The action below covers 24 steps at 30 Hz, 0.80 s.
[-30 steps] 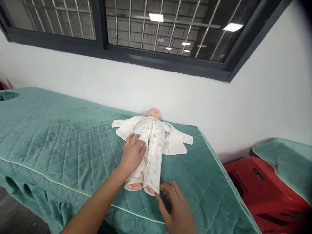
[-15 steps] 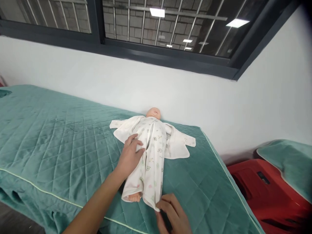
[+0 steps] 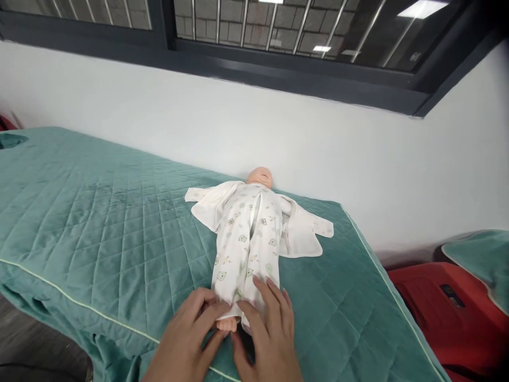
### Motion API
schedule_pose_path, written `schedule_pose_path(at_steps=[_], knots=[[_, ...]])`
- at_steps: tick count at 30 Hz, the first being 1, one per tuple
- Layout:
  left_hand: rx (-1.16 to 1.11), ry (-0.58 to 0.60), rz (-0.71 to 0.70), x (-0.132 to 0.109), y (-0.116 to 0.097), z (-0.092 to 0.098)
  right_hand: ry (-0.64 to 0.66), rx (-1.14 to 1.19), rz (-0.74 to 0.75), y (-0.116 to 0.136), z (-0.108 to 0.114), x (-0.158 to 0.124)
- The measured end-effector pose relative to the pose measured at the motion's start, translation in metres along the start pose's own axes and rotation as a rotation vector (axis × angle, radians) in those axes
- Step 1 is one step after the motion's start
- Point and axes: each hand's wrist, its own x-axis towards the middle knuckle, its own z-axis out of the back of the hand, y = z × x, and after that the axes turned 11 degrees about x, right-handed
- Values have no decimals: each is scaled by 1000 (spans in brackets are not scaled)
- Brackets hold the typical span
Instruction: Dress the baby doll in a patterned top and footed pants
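A baby doll lies on its back, its bald head toward the wall. It wears white trousers with small animal prints. A white jacket is spread open beneath it, sleeves out to both sides. My left hand is closed at the left trouser cuff, its fingers pinching the hem beside the doll's bare foot. My right hand lies over the lower right trouser leg with fingers spread and thumb below, index tip near the inner hem. The doll's other foot is hidden.
A green quilted cover with pale piping drapes over the bed. Behind it stand a white wall and a dark-framed window with bars. At right is a red plastic piece with green cloth over it.
My left hand has come down from the trousers' thigh to the left cuff. My right hand has let go of the right hem corner and moved up over that leg. The view has shifted slightly.
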Motion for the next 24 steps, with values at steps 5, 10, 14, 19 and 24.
schedule_pose_path(at_steps=[5, 10, 14, 19, 24], knots=[[77, -42, -127, 7, -1, 11, 15, -57, -60, 10, -9, 10], [93, -26, -277, 8, 5, 26, -68, 3, -60, 18, -2, -2], [69, -68, -299, 0, 4, 28, -57, 75, -95, 25, 4, -7], [28, -61, -120, -5, 25, 28, -130, 283, -168, 2, 29, -6], [196, -134, 61, 52, 71, 16, -103, 211, -315, -71, 32, 26]])
